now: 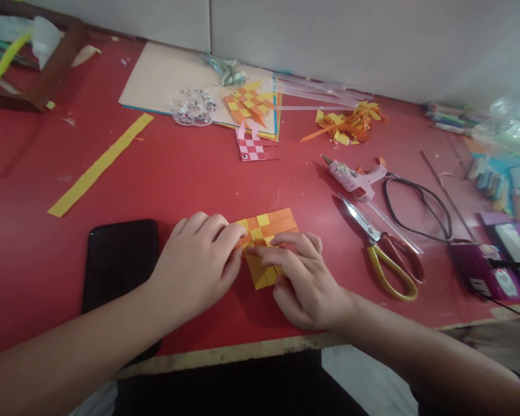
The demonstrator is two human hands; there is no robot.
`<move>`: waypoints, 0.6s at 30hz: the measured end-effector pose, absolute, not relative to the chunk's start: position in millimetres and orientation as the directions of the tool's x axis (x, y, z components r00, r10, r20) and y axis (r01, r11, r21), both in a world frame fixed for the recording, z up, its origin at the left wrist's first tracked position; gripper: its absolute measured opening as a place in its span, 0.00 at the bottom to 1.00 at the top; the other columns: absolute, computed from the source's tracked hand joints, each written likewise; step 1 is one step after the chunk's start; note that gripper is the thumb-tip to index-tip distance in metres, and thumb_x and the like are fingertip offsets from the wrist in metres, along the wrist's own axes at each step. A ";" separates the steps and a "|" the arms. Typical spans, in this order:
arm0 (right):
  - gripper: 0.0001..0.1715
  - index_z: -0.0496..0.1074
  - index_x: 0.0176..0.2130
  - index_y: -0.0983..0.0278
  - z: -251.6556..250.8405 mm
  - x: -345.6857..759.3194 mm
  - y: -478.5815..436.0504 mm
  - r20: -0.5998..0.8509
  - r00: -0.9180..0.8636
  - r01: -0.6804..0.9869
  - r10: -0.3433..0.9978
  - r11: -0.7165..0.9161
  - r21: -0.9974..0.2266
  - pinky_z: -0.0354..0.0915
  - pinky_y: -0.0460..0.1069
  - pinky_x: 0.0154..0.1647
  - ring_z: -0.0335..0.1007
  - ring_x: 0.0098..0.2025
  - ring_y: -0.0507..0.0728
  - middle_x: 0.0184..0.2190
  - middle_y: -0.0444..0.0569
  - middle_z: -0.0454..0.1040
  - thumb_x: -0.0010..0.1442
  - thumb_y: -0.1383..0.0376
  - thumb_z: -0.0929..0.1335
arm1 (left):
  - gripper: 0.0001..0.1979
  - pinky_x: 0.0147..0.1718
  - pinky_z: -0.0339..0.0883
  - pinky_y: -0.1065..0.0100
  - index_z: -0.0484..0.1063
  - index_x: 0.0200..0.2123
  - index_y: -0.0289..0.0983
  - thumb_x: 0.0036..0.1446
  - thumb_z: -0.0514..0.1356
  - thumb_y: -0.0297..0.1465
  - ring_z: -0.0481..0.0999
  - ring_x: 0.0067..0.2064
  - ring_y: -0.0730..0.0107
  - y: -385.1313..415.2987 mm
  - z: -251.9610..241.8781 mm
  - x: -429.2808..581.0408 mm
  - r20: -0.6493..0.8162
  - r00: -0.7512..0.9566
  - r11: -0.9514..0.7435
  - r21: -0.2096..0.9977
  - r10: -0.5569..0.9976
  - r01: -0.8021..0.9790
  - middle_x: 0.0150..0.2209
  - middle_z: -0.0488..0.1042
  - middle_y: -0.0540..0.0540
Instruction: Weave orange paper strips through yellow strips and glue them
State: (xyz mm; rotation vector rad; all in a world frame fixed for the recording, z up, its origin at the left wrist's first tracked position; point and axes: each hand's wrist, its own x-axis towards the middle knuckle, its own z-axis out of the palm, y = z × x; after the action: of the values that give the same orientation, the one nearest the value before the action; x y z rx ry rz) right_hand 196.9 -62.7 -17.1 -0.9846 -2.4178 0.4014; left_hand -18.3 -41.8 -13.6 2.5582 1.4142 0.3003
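A woven mat of orange and yellow paper strips (281, 219) lies on the red table before me. My left hand (203, 254) pinches its left edge between thumb and curled fingers. My right hand (305, 274) rests over its right and lower part, fingers apart, with the index fingertip touching the weave near the middle. Some of the lower strips are hidden beneath that hand. Close to my left wrist lies a black phone (121, 254), partly covered by the forearm.
Scissors (379, 242) and a pink glue gun (357, 179) with a looped cord lie to the right. A yellow strip (101, 164) is at left. Farther back are a pink woven paper fish (251, 144), googly eyes (193, 107), an orange woven piece (249, 104) and paper scraps (349, 124).
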 end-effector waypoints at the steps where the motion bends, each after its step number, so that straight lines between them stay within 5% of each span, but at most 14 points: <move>1: 0.21 0.65 0.44 0.64 -16.4 197.2 -62.3 0.324 -0.608 0.565 0.725 0.682 -0.465 0.57 0.58 0.47 0.64 0.48 0.62 0.45 0.51 0.77 0.49 0.74 0.61 | 0.10 0.37 0.63 0.55 0.70 0.44 0.37 0.62 0.53 0.32 0.68 0.39 0.55 -41.8 -13.6 -18.3 0.077 0.521 -0.520 0.274 0.850 0.809 0.37 0.71 0.43; 7: 0.22 0.63 0.44 0.64 -14.1 199.0 -59.8 0.316 -0.588 0.571 0.744 0.659 -0.489 0.57 0.57 0.48 0.64 0.50 0.62 0.46 0.52 0.77 0.46 0.74 0.61 | 0.11 0.37 0.62 0.55 0.71 0.44 0.37 0.62 0.52 0.32 0.68 0.39 0.55 -41.7 -13.1 -17.8 0.072 0.519 -0.516 0.289 0.852 0.806 0.37 0.71 0.43; 15: 0.18 0.66 0.44 0.65 -15.5 193.5 -62.7 0.308 -0.684 0.590 0.661 0.750 -0.300 0.55 0.57 0.42 0.67 0.47 0.62 0.47 0.53 0.77 0.52 0.72 0.61 | 0.11 0.37 0.62 0.55 0.71 0.44 0.37 0.63 0.52 0.32 0.68 0.39 0.55 -41.5 -13.5 -17.8 0.079 0.522 -0.520 0.291 0.849 0.803 0.37 0.72 0.43; 18: 0.19 0.66 0.46 0.64 -16.0 195.4 -61.0 0.319 -0.632 0.582 0.707 0.704 -0.407 0.58 0.57 0.45 0.68 0.49 0.62 0.47 0.52 0.77 0.53 0.73 0.62 | 0.10 0.37 0.62 0.55 0.71 0.43 0.37 0.62 0.53 0.32 0.68 0.39 0.55 -41.3 -13.6 -17.5 0.076 0.520 -0.518 0.281 0.851 0.808 0.37 0.71 0.43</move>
State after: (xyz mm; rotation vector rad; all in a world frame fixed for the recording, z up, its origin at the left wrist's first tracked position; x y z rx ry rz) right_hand 195.4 -61.0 -16.0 -0.9909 -2.4545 0.3675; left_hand -17.5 -41.3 -13.6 2.5492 1.4122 0.3019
